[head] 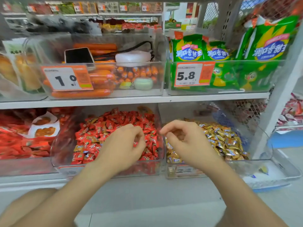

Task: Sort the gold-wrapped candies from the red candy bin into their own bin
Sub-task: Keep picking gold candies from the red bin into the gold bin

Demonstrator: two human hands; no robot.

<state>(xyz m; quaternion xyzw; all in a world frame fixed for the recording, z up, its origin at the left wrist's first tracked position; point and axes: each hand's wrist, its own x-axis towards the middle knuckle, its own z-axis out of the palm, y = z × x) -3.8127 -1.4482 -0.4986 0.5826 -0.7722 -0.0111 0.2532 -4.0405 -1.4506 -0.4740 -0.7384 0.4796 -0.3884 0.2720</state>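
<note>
The clear red candy bin (65,163) on the lower shelf is heaped with red-wrapped candies (121,118). A few gold-wrapped candies (78,148) lie among them near the front left. To its right stands the clear gold candy bin (255,161), full of gold-wrapped candies (224,140). My left hand (124,143) hovers over the right part of the red pile with its fingers curled down; whether it holds a candy is hidden. My right hand (185,140) hangs over the left end of the gold bin, fingers loosely curled, with nothing visible in them.
The upper shelf (131,101) just above carries a clear bin of orange sausages with a phone (78,57) in it, and green snack bags (186,49). Red packets (19,138) fill the bin at the left. A white upright post (278,102) stands at the right.
</note>
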